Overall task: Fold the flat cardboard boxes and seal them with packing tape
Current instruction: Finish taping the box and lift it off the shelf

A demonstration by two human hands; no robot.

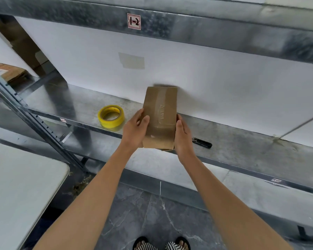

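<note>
Squarely between the fingers (140, 115): box (160, 112)

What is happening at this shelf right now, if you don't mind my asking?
A person is holding a small cardboard box with both hands over a metal shelf. The left hand grips its left edge and the right hand its right side. A strip of clear tape already runs along the box's upper face. A yellow tape roll lies on the shelf to the left, and a black tool, perhaps a cutter, lies to the right.
</note>
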